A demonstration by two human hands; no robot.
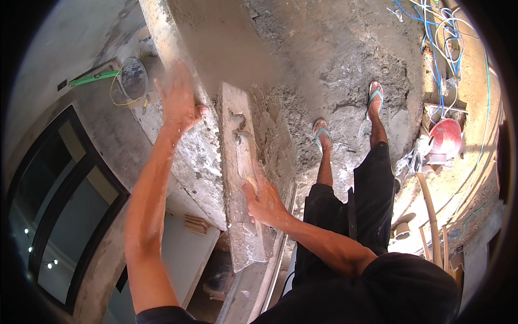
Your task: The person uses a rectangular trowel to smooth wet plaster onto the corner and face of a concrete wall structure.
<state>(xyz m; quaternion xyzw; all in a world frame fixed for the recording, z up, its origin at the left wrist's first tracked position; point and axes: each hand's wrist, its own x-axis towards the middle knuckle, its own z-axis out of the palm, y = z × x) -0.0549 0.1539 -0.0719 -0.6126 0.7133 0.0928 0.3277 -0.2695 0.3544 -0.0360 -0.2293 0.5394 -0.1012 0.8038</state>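
Slanting down from the upper middle of the frame, a pale, mottled concrete ledge (199,154) passes left of centre. Just right of it, at the centre, is a long, narrow float (233,183), its grey face crusted with rough cement. The left hand (179,105), upper left of centre, is blurred, fingers extended, grasping nothing; I cannot tell whether it touches the ledge. The right hand (265,201) grips the float's pale, smeared handle (246,156).

operator's clothing: black garments, pale footwear.
black short-sleeved fabric top (356,297); loose black fabric shorts (373,186); pale flat thong sandals (376,86) with light teal v-shaped straps (322,131).
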